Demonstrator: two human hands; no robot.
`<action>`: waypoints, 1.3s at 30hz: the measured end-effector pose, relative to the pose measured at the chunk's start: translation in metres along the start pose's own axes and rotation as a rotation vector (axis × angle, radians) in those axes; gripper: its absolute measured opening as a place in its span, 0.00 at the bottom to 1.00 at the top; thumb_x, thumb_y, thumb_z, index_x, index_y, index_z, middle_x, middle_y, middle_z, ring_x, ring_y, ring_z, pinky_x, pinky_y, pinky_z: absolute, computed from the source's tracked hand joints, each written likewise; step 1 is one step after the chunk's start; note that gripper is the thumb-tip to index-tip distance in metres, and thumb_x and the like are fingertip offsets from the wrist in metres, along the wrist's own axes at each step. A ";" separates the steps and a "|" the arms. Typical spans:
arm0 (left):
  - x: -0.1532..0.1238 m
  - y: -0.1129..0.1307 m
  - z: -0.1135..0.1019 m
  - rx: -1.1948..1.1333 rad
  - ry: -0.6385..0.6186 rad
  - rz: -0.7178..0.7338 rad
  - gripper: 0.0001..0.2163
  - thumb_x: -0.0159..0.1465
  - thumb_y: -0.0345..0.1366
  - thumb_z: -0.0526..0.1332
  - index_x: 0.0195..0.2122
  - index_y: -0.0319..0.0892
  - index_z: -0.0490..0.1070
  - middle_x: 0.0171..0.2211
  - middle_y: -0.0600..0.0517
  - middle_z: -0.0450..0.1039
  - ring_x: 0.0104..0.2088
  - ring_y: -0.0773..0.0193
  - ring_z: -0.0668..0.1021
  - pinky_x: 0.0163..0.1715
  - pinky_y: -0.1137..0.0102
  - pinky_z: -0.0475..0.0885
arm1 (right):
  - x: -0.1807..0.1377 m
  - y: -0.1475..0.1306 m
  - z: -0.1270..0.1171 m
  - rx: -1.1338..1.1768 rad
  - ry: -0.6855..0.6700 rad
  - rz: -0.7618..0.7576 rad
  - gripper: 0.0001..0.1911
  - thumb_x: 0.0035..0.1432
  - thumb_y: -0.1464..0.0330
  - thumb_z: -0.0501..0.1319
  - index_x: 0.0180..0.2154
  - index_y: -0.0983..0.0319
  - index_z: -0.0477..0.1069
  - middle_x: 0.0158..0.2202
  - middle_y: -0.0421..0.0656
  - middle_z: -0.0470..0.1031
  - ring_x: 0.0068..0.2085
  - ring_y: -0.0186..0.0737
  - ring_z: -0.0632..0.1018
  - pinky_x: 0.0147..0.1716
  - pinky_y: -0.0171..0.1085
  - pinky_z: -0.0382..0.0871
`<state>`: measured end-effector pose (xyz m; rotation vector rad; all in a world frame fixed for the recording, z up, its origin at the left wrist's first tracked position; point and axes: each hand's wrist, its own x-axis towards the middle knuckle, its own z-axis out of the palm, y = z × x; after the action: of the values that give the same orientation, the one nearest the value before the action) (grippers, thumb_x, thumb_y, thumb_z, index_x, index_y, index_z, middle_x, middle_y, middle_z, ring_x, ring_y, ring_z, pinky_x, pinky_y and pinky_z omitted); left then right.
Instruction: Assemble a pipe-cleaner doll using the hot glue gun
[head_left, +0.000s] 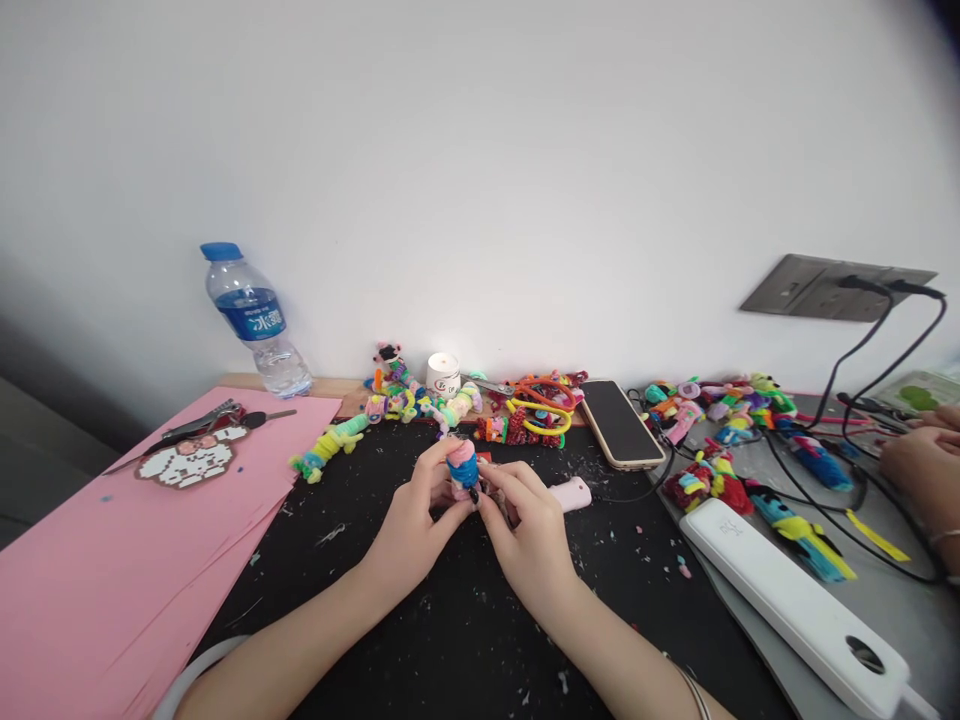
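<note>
Over the black mat (360,600), both hands are closed on a small fuzzy pipe-cleaner figure (463,468) with a pink top, a blue middle and a black bit at its lower end. My left hand (416,505) grips its left side between thumb and fingers. Fingertips of my right hand (531,515) pinch around the black bit from the right; they hide part of the figure. Just behind the right hand lies a pale pink handle (573,494), the rest of it covered.
Pipe-cleaner pieces (330,447) and a paper cup (443,375) line the wall. Rightward are a phone (621,425), dangling cables (836,370), more fuzzy figures (806,535) and a white device (795,605). Pink sheets (97,560) and a bottle (255,318) stand left. Another person's hand (922,465) shows at right.
</note>
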<state>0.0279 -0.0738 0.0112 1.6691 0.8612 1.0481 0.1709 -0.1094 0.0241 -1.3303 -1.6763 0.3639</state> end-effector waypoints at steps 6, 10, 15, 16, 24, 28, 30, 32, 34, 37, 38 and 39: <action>-0.001 -0.001 0.000 0.051 -0.004 0.013 0.23 0.60 0.29 0.56 0.56 0.49 0.53 0.52 0.49 0.70 0.47 0.62 0.76 0.48 0.63 0.70 | -0.001 0.002 0.001 0.017 -0.014 0.012 0.14 0.57 0.75 0.55 0.45 0.60 0.71 0.37 0.44 0.71 0.35 0.38 0.73 0.33 0.37 0.69; -0.001 -0.001 0.000 0.084 -0.005 0.010 0.22 0.61 0.31 0.57 0.56 0.50 0.55 0.52 0.50 0.69 0.47 0.63 0.76 0.48 0.65 0.71 | 0.000 0.000 0.002 0.013 -0.011 0.019 0.10 0.57 0.75 0.55 0.40 0.61 0.71 0.35 0.44 0.70 0.33 0.37 0.72 0.31 0.36 0.68; -0.001 -0.001 0.001 0.122 0.003 0.014 0.22 0.61 0.31 0.57 0.56 0.49 0.56 0.53 0.50 0.69 0.48 0.62 0.75 0.49 0.65 0.70 | -0.001 -0.004 0.002 0.012 -0.003 0.026 0.06 0.56 0.75 0.55 0.34 0.62 0.69 0.32 0.43 0.68 0.31 0.36 0.70 0.29 0.35 0.66; -0.001 -0.001 0.001 0.133 0.002 0.016 0.22 0.61 0.31 0.56 0.56 0.49 0.56 0.54 0.50 0.68 0.48 0.62 0.75 0.49 0.64 0.70 | -0.001 -0.004 0.002 0.008 -0.005 0.030 0.05 0.55 0.75 0.55 0.33 0.62 0.69 0.31 0.42 0.68 0.30 0.36 0.69 0.28 0.34 0.65; -0.004 -0.004 -0.001 0.223 -0.022 0.047 0.22 0.61 0.30 0.55 0.57 0.50 0.57 0.52 0.50 0.69 0.49 0.61 0.75 0.49 0.63 0.70 | 0.000 -0.005 0.003 0.015 0.002 0.039 0.04 0.53 0.75 0.56 0.29 0.62 0.65 0.28 0.40 0.63 0.27 0.34 0.66 0.25 0.33 0.61; -0.003 -0.005 -0.001 0.243 -0.040 0.050 0.23 0.61 0.29 0.55 0.57 0.51 0.57 0.52 0.51 0.70 0.48 0.60 0.75 0.48 0.64 0.70 | -0.001 -0.005 0.003 0.021 -0.007 0.023 0.04 0.53 0.76 0.55 0.29 0.62 0.65 0.29 0.40 0.64 0.27 0.34 0.66 0.25 0.33 0.61; -0.003 -0.004 -0.001 0.249 -0.047 0.051 0.23 0.61 0.29 0.55 0.57 0.51 0.57 0.52 0.51 0.70 0.48 0.61 0.75 0.48 0.64 0.70 | -0.001 -0.005 0.003 0.026 -0.013 0.018 0.04 0.53 0.76 0.55 0.29 0.62 0.65 0.29 0.40 0.64 0.27 0.34 0.66 0.25 0.33 0.61; -0.002 -0.004 -0.002 0.255 -0.054 0.053 0.23 0.61 0.29 0.55 0.57 0.51 0.56 0.52 0.51 0.70 0.49 0.61 0.75 0.49 0.64 0.70 | -0.002 -0.005 0.003 0.028 -0.019 0.017 0.04 0.54 0.76 0.55 0.29 0.62 0.65 0.29 0.41 0.64 0.27 0.34 0.66 0.25 0.33 0.61; -0.002 -0.003 -0.002 0.261 -0.061 0.055 0.23 0.61 0.29 0.54 0.57 0.51 0.56 0.53 0.51 0.69 0.49 0.62 0.75 0.49 0.64 0.70 | -0.002 -0.005 0.003 0.027 -0.023 0.013 0.05 0.54 0.76 0.55 0.29 0.62 0.65 0.29 0.41 0.64 0.28 0.34 0.66 0.26 0.33 0.61; -0.003 -0.003 -0.002 0.275 -0.059 0.059 0.23 0.61 0.29 0.54 0.57 0.51 0.56 0.54 0.51 0.68 0.49 0.62 0.74 0.49 0.64 0.69 | -0.002 -0.005 0.004 0.026 -0.030 0.001 0.05 0.54 0.76 0.54 0.29 0.62 0.65 0.30 0.41 0.64 0.29 0.35 0.67 0.26 0.34 0.62; -0.003 -0.003 -0.002 0.280 -0.058 0.059 0.23 0.61 0.29 0.55 0.57 0.51 0.57 0.54 0.51 0.68 0.49 0.61 0.74 0.49 0.64 0.70 | -0.002 -0.005 0.004 0.025 -0.031 -0.002 0.06 0.55 0.76 0.54 0.29 0.62 0.64 0.30 0.41 0.64 0.30 0.36 0.67 0.26 0.34 0.62; -0.003 -0.003 -0.002 0.283 -0.057 0.061 0.23 0.61 0.29 0.55 0.57 0.51 0.57 0.53 0.51 0.69 0.49 0.61 0.74 0.49 0.64 0.70 | -0.002 -0.005 0.004 0.026 -0.030 -0.004 0.06 0.55 0.76 0.54 0.29 0.62 0.64 0.30 0.42 0.64 0.30 0.36 0.68 0.26 0.34 0.62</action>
<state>0.0247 -0.0748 0.0080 1.9621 0.9605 0.9478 0.1647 -0.1120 0.0240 -1.3088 -1.6934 0.4039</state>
